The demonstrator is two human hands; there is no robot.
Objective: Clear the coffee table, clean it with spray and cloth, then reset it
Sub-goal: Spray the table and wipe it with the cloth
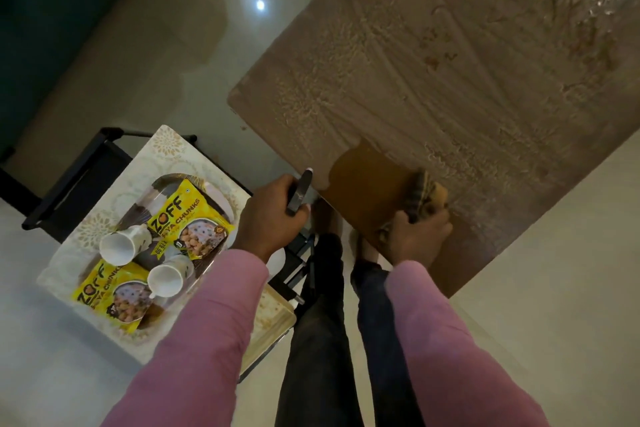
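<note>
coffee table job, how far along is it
Clearing looks done: the packets and cups sit on a tray on the side stand. In hand: the right hand presses a cloth on the foam-covered coffee table, with one wiped patch; the left hand holds the spray bottle. Left: most wiping, then resetting.

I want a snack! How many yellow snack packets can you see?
2. One yellow packet lies on the tray on the side table, beside a tipped white cup. The other packet lies nearer, next to the second tipped cup. None seem hidden.
</note>
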